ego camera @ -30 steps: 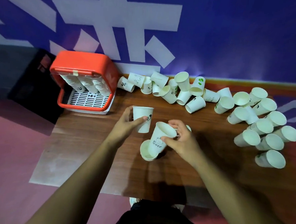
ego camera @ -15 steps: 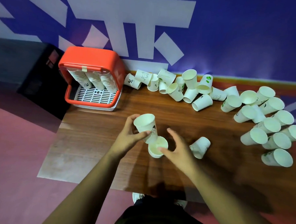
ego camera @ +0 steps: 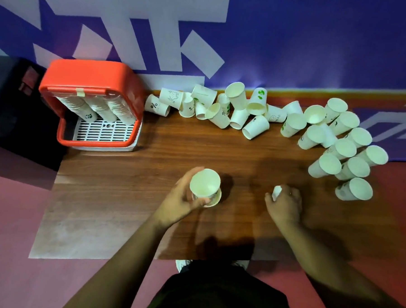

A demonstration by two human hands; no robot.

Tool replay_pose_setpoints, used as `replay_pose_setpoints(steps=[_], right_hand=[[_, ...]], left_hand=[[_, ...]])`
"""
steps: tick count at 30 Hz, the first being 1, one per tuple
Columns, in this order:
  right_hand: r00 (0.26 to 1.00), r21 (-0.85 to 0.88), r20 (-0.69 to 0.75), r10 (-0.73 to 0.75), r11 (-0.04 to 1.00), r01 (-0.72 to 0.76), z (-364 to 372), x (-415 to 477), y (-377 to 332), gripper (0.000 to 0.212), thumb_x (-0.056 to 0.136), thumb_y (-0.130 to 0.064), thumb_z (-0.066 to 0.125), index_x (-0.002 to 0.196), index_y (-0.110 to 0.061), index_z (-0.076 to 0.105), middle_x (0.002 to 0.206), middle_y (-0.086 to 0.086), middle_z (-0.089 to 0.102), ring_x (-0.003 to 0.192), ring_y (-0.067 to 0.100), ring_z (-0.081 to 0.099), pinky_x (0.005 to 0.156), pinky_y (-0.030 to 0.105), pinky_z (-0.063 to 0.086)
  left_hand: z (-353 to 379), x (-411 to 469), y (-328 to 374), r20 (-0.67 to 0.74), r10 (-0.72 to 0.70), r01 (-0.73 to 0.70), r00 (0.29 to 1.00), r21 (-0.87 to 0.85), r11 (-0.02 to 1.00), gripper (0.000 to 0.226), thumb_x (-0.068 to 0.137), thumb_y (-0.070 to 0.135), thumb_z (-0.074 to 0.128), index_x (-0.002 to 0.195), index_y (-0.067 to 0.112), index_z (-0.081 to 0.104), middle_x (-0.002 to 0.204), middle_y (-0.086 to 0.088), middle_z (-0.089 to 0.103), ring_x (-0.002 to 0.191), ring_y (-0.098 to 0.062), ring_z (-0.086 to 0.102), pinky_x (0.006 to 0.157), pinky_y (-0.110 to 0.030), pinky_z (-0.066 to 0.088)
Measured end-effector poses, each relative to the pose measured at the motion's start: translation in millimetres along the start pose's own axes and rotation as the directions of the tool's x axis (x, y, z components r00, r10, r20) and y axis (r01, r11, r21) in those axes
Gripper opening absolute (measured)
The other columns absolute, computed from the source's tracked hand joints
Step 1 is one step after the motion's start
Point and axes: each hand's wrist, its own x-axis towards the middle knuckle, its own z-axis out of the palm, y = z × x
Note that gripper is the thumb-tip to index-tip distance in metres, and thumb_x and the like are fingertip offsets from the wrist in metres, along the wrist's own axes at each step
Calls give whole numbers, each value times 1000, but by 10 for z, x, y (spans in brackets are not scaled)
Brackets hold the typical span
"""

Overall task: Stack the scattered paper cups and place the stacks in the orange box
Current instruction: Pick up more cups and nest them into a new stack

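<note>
Since the earlier frame, the right hand (ego camera: 286,204) is leaving the left hand's side and travelling toward three o'clock, where it is now arching over a lone white paper cup (ego camera: 277,190) lying on its side on the brown wooden table (ego camera: 125,185); its fingers are curling round that cup, most of which is hidden. The left hand (ego camera: 183,197) is gripping a short stack of white paper cups (ego camera: 205,183) standing mouth-up at the table's centre, with thumb and fingers wrapping the wall. The rim of a lower cup is showing beneath the upper one.

At ten o'clock the orange plastic box (ego camera: 93,77) is standing open, resting on a white slatted tray (ego camera: 104,132). Three long stacks of white paper cups (ego camera: 98,107) are lying inside it side by side, leaning against its far wall.

A heap of loose white paper cups (ego camera: 237,101) is lying at twelve o'clock along the blue wall (ego camera: 320,42), some printed with small drawings. A second cluster of tipped white cups (ego camera: 352,166) is lying between one and three o'clock, mouths facing the camera.
</note>
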Motion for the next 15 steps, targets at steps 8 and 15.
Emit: replay_pose_setpoints(steps=[8, 15], right_hand=[[984, 15, 96, 148, 989, -150, 163, 177, 279, 59, 90, -37, 61, 138, -12, 37, 128, 26, 45, 112, 44, 52, 89, 42, 47], [964, 175, 185, 192, 959, -225, 83, 159, 279, 65, 88, -25, 68, 142, -18, 33, 133, 21, 51, 116, 39, 55, 86, 39, 47]], left_hand=[[173, 16, -263, 56, -15, 8, 998, 117, 993, 82, 73, 42, 71, 144, 36, 31, 147, 23, 32, 138, 2, 31, 116, -13, 26], [388, 8, -408, 21, -34, 30, 999, 181, 983, 84, 72, 49, 75, 140, 63, 28, 147, 25, 38, 141, -10, 36, 117, -43, 36]])
